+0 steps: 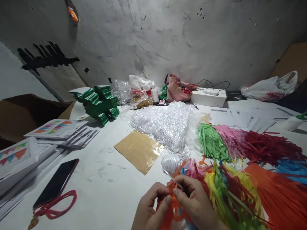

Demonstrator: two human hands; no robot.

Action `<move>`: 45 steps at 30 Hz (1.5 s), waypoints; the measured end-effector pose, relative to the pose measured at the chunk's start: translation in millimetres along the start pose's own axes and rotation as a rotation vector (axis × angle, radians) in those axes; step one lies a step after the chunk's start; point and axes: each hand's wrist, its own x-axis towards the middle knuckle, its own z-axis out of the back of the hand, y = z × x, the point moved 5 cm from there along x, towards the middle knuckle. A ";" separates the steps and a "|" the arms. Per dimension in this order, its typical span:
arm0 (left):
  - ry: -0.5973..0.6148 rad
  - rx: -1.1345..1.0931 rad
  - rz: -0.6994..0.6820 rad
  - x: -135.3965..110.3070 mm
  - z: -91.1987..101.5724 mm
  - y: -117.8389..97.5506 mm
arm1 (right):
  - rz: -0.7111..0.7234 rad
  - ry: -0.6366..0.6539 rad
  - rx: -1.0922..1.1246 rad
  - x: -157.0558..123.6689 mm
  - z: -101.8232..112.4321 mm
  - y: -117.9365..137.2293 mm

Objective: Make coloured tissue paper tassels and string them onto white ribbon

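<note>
Near the front edge, my left hand [153,207] is closed in a pinch on an orange paper tassel [174,204]. My right hand [195,199] pinches the same tassel from the other side, and a thin white string [177,182] runs out between its fingers. The fingertips of both hands are close together. Part of the tassel is hidden behind them. Just right of my right hand lies a multicoloured bunch of tassels [217,187] in yellow, green and red. A hank of white string [174,161] sits right beyond my hands.
Behind lies a big heap of white string [165,121] beside a brown envelope [140,151]. Green [213,140], dark red [271,148] and orange fringes [278,195] spread rightward. At left are a phone [57,182], printed sheets [59,131] and green bundles [98,103].
</note>
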 end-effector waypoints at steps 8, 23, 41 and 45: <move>0.105 -0.091 0.064 -1.9 -2.5 9.3 | -0.018 0.049 0.041 -0.3 -0.4 3.4; 0.110 0.187 -0.202 -5.7 -2.1 4.2 | 0.108 0.024 -0.391 -3.3 -1.0 -5.2; -0.068 -0.241 0.181 1.9 12.8 32.4 | 0.274 -0.004 -0.532 -19.4 7.3 5.4; 0.021 -0.109 0.057 -0.7 7.1 26.5 | 0.202 -0.001 -0.515 -14.2 3.1 -1.9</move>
